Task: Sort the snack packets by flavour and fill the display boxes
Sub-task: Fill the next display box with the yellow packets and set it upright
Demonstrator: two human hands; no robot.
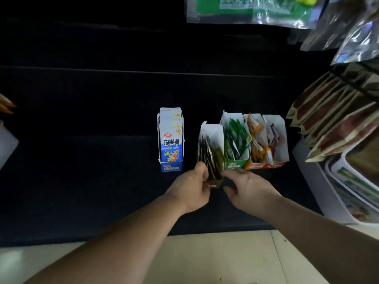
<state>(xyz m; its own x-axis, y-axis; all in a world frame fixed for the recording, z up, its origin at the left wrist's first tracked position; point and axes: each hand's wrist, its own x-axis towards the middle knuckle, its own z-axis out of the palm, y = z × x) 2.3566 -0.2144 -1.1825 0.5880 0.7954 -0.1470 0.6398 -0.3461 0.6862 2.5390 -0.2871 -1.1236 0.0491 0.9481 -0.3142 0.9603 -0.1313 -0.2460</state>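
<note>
Holding the near end of the dark-packet box [213, 134] from both sides, I have my left hand [192, 186] curled round its near left corner, thumb up against the side wall. My right hand [249, 191] meets it from the other side, thumb along the near right corner and fingers curled under the front lip. The dark packets [211, 158] stand on edge in it, packed just beyond my fingertips.

Beyond and to the left of my left hand, standing apart, is the blue box [171, 163], full of upright blue-and-white packets. Just beyond my right hand is the green box [234, 162], touching the box I hold. The orange box [257, 165] and the red box [276, 128] run on to the right of it, side by side. All of them stand on the dark surface [92, 171].

Far to the right of my right hand hang rows of brown pouches [328, 119]. Pale floor [215, 259] shows under my forearms.
</note>
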